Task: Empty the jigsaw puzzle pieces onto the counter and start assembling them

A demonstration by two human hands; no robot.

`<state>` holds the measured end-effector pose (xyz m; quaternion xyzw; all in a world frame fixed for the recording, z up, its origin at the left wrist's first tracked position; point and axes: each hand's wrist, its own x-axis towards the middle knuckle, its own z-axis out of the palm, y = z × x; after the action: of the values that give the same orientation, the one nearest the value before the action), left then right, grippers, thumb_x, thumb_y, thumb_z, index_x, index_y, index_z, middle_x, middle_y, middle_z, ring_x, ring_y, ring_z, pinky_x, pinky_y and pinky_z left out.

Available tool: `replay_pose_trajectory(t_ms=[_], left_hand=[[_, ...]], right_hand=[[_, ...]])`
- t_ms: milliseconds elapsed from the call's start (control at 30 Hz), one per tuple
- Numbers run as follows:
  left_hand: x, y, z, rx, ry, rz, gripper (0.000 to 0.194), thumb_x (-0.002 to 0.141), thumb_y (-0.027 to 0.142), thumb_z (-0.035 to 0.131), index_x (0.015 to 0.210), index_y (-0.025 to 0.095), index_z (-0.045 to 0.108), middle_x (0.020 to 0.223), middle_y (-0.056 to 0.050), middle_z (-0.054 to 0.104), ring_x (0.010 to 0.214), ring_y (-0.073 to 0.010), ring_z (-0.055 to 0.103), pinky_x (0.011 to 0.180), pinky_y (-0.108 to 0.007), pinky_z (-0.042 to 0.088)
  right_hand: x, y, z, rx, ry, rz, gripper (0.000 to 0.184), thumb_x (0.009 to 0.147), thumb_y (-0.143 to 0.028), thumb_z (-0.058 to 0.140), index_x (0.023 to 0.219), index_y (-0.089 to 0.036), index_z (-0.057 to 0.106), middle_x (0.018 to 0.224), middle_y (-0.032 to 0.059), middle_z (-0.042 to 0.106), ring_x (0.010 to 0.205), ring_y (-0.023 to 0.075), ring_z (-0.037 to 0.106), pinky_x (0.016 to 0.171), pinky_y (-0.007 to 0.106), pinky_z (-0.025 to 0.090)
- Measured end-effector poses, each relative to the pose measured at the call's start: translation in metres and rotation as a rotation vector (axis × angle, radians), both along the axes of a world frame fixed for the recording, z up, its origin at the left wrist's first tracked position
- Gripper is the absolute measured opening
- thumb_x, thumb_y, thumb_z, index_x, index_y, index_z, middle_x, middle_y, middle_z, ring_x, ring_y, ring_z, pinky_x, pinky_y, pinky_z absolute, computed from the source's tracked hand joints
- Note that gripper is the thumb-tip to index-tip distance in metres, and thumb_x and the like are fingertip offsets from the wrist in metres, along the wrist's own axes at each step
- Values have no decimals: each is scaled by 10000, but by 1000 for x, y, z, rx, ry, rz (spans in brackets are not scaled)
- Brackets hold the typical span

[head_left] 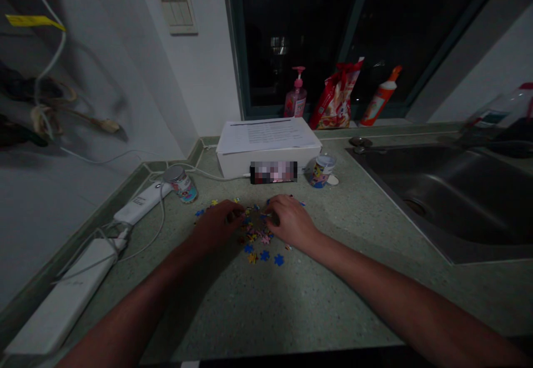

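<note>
Small jigsaw pieces [265, 255] in blue, yellow and pink lie loosely scattered on the speckled green counter [333, 307]. My left hand [219, 221] is at the left side of the pile, thumb and forefinger curled together at its edge. Facing it from the right, my right hand [291, 219] has its thumb and fingers bent inward in a pinch. Whatever is between the fingertips of either hand is too small and dim to make out. Several pieces are partly hidden behind both hands.
A phone [273, 172] leans against a white box [233, 162] with a printed sheet on top. An uncapped clear can [321, 171] stands right, a lidded one [181, 184] left. Power strips [69, 293] with cables line the left edge; a steel sink [478, 190] is right.
</note>
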<state>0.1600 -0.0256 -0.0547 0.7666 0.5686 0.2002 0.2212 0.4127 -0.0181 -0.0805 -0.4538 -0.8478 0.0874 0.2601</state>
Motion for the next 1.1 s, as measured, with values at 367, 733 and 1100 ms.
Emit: replay_pose_trajectory(t_ms=[367,733,1100], left_hand=[[16,-12,7,-258,-173,-121,280,931,434,602,970,233,792,858,-38,807,795,-222,732,690,-312,536],[15,-15,6,-107,-89,-159,200,952,346,638,983,236,802,916,-47,785,808,-215,702,752,-334,524],[14,-15,4,-148,-145,-152,203,953,360,629,982,230,782,932,-57,785,831,-221,714,744,-343,543]], right_hand=[[-4,-23,16,84,19,150,162,983,-259,680,1127,-225,746,1214,116,751,1117,294,667,987,478,508],[-7,-25,13,-110,272,131,72,942,-161,729,953,-223,693,1018,50,739,1015,227,687,907,374,526],[-5,-21,12,-307,411,140,130,926,-104,695,862,-217,713,879,8,721,860,182,680,799,315,510]])
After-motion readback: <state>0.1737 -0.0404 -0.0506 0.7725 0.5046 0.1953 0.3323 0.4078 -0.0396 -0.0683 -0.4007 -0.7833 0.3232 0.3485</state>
